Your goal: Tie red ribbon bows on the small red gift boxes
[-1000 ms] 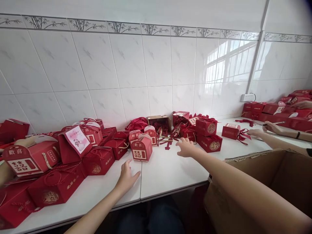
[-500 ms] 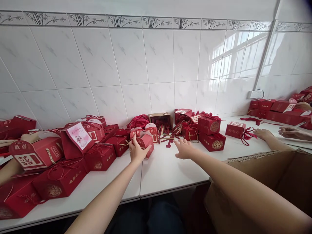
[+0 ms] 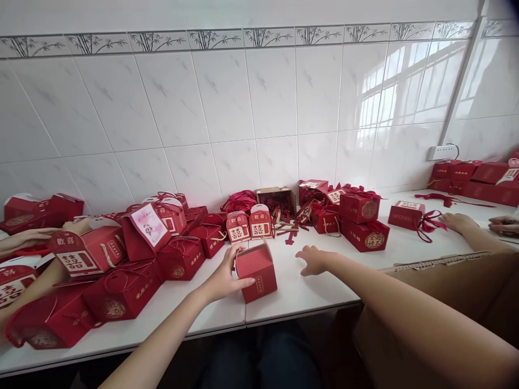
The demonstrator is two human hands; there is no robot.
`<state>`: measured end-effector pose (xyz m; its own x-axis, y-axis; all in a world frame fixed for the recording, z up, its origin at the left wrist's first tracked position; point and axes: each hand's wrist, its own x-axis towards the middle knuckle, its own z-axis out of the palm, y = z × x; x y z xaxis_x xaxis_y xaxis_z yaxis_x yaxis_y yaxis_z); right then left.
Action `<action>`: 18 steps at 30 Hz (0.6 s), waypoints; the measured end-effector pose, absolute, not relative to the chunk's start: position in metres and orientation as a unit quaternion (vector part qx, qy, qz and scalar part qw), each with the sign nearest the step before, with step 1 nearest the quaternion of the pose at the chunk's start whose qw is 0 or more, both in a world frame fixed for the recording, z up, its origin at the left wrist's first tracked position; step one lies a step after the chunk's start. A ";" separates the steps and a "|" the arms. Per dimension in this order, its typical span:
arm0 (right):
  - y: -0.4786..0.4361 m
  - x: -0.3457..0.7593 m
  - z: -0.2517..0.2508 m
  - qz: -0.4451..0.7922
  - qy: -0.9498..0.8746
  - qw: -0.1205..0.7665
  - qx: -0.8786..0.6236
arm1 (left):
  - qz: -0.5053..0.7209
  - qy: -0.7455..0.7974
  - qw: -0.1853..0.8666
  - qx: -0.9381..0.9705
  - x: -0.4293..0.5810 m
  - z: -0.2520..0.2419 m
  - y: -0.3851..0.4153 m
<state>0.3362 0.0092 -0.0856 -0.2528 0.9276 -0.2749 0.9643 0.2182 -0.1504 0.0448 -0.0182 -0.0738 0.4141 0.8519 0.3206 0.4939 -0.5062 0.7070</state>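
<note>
My left hand point(image 3: 222, 279) grips a small red gift box point(image 3: 257, 272) by its left side, near the front edge of the white table point(image 3: 308, 292). My right hand point(image 3: 313, 260) hovers just to the right of that box, fingers spread and holding nothing. Two more small red boxes with white labels point(image 3: 248, 225) stand upright behind the held box.
A heap of red gift boxes point(image 3: 121, 259) covers the table's left part. More red boxes point(image 3: 359, 219) and ribbons lie at the back centre and far right. A brown carton point(image 3: 441, 302) stands under my right arm. Other people's hands point(image 3: 458, 222) rest on the table at right and at left point(image 3: 24, 237).
My left hand reached forward to the small red box, took hold of it and pulled it toward the front edge. My right hand drew back slightly. The view shifted left.
</note>
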 end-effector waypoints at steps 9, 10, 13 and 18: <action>0.029 0.315 -0.122 -0.202 0.698 0.084 0.681 | 0.250 0.450 0.161 0.842 0.033 -0.046 -0.034; 0.032 0.311 -0.126 -0.198 0.691 0.073 0.692 | 0.257 0.447 0.149 0.844 0.034 -0.049 -0.033; 0.045 0.300 -0.137 -0.165 0.672 0.023 0.721 | 0.310 0.443 0.174 0.823 0.042 -0.064 -0.027; 0.076 0.295 -0.152 -0.101 0.621 -0.113 0.769 | 0.509 0.484 0.288 0.651 0.070 -0.083 0.002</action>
<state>0.2946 0.0761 -0.1518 0.2086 0.9779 -0.0160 0.9322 -0.2037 -0.2991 0.0705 0.0021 -0.0832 0.0137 0.9233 0.3839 0.3373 -0.3657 0.8675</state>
